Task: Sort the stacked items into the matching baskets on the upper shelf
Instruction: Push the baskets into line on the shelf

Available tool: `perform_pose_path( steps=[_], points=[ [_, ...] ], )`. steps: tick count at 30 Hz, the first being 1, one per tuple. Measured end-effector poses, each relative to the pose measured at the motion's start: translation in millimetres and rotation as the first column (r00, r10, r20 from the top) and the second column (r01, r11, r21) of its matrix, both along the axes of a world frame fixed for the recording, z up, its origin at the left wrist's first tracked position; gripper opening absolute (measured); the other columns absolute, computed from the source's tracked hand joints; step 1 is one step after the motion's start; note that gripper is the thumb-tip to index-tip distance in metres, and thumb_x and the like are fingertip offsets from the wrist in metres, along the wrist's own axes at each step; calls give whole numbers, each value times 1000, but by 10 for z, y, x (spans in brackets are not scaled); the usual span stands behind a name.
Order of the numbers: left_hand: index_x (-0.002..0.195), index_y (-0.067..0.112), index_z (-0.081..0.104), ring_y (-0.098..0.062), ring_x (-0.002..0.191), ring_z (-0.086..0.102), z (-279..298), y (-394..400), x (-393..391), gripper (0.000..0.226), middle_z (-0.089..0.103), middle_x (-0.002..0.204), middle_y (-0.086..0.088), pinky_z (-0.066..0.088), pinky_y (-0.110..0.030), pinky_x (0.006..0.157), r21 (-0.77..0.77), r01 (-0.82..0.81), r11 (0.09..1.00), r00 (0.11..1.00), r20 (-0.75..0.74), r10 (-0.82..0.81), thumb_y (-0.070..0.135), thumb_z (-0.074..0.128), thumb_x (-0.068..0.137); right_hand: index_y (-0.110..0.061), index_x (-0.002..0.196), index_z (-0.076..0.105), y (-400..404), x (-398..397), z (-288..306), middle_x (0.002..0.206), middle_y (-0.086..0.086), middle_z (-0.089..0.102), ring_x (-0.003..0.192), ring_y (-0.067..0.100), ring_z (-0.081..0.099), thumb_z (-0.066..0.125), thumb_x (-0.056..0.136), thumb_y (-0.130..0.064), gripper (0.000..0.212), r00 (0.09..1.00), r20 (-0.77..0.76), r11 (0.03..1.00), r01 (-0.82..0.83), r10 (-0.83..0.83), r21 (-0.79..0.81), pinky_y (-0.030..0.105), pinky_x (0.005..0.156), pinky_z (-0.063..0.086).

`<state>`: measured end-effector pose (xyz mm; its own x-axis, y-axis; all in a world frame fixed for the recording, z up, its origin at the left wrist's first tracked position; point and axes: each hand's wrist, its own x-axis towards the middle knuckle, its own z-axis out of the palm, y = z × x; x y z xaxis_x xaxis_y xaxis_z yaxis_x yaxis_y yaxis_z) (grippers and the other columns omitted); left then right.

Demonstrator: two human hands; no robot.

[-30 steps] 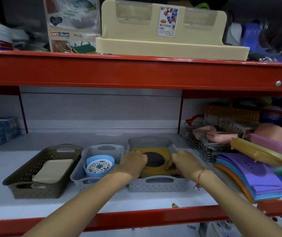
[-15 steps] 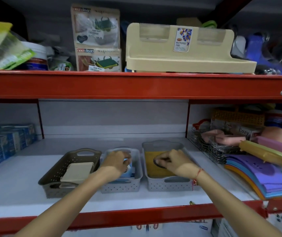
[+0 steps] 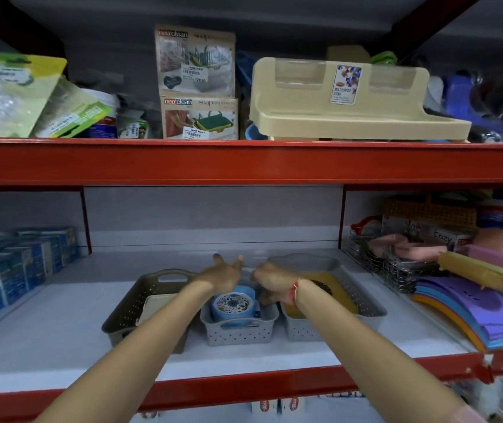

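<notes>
The white shelf (image 3: 61, 325) carries three baskets side by side near its front edge. The long grey basket (image 3: 363, 303) on the right runs front to back, and a yellow item (image 3: 340, 288) with a dark perforated disc lies flat in it along the same axis. The brown basket (image 3: 128, 309) on the left also runs front to back and holds a flat cream item (image 3: 155, 306). Between them sits the small grey basket (image 3: 238, 328), with a round blue item (image 3: 233, 305) whose patterned face tilts up and toward the front.

Both hands hover over the back of the small basket. The left hand (image 3: 221, 274) is open, fingers spread, holding nothing. The right hand (image 3: 270, 277) is turned with its fingers curled away from view, so whether it grips anything cannot be told.

Each basket looks filled with its matching thing, so the sorting seems near its end. The next move likely calls for fetching any remaining item or straightening the baskets.
</notes>
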<state>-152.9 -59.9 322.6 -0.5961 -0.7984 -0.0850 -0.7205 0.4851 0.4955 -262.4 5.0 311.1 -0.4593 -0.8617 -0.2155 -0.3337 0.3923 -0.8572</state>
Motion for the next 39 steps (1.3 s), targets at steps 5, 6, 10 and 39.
perform_pose_path(
  steps=[5, 6, 10, 39],
  points=[
    [148, 14, -15, -41, 142, 22, 69, -157, -94, 94, 8, 159, -18, 24, -53, 116, 225, -98, 969, 985, -114, 126, 75, 14, 83, -7, 143, 24, -88, 118, 65, 145, 23, 39, 113, 41, 59, 39, 95, -12, 50, 998, 54, 998, 36, -39, 52, 46, 93, 54],
    [149, 17, -15, -44, 139, 28, 95, -160, -87, 98, 7, 159, -17, 34, -56, 110, 277, -104, 955, 979, -139, 146, 79, 15, 79, -9, 146, 18, -73, 118, 80, 149, 22, 33, 116, 42, 58, 39, 95, -10, 55, 997, 59, 998, 38, -41, 47, 46, 92, 54],
    [145, 26, -24, -48, 125, 47, 172, -159, -56, 104, 0, 160, -14, 49, -57, 94, 363, -90, 928, 976, -155, 155, 87, 13, 69, -1, 148, 9, -114, 16, 73, 152, 26, 26, 122, 38, 54, 39, 95, 2, 61, 990, 93, 993, 113, -110, -32, 40, 107, 43],
    [149, 14, 18, -35, 142, 24, 11, -772, 1142, 81, 19, 157, -16, 21, -47, 117, 420, -107, 901, 921, -300, 249, 68, 12, 89, -12, 87, 51, -544, 1121, 230, 73, 8, 52, 60, 16, 55, 42, 95, -13, 12, 944, 303, 989, -103, 131, -107, 25, 60, 50]
  ],
)
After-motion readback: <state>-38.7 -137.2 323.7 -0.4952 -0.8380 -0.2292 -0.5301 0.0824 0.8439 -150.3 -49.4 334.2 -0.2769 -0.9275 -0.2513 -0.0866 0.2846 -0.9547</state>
